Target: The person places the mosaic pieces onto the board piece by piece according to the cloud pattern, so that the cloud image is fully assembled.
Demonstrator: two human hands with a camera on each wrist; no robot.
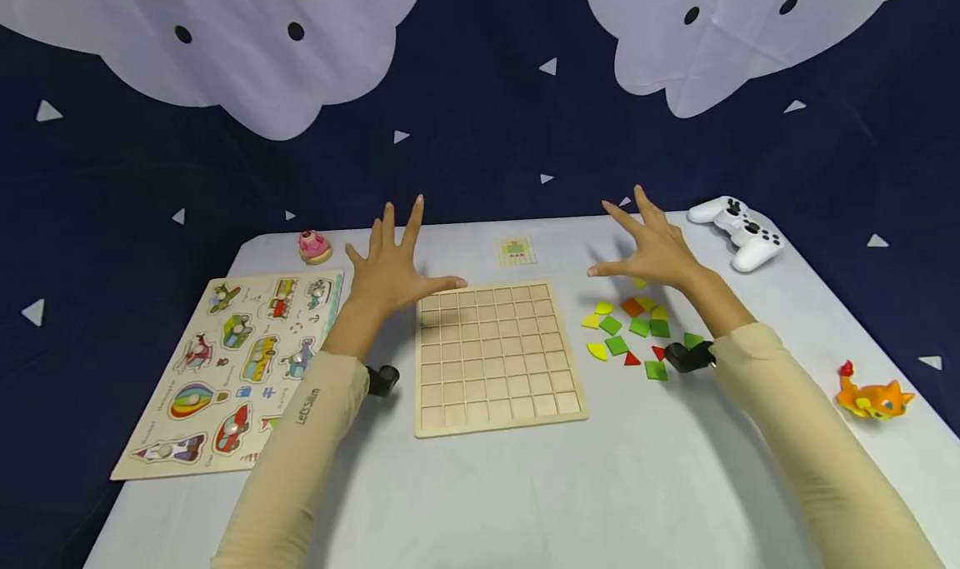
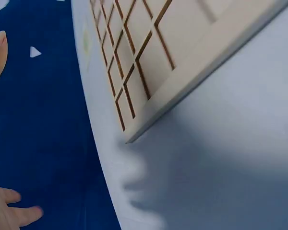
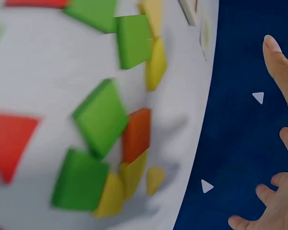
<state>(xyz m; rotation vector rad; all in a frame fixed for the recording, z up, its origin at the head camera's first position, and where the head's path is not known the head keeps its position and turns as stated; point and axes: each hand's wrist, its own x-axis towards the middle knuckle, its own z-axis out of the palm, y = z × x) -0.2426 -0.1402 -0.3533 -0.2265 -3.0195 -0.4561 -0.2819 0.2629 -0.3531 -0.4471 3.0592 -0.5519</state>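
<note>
Both hands hover above the desk [image 1: 480, 486] with fingers spread and straight, holding nothing: the left hand [image 1: 390, 269] is raised just beside the far left corner of the wooden grid board [image 1: 495, 356], the right hand [image 1: 652, 248] over the far edge of the loose coloured tiles [image 1: 633, 331]. The board lies flat in the middle of the desk and every cell in view is bare, so no tile looks placed yet; by that, all of the filling is left to do. The tiles, green, yellow, red and orange, lie scattered just right of the board, apart from it. A small pattern card [image 1: 515, 251] lies beyond the board. Further off are a vehicle peg puzzle [image 1: 232, 369] at left, a pink toy [image 1: 314, 247], a white game controller [image 1: 738, 229] and an orange toy figure [image 1: 873, 398]; none of them lies between tiles and board.
</note>
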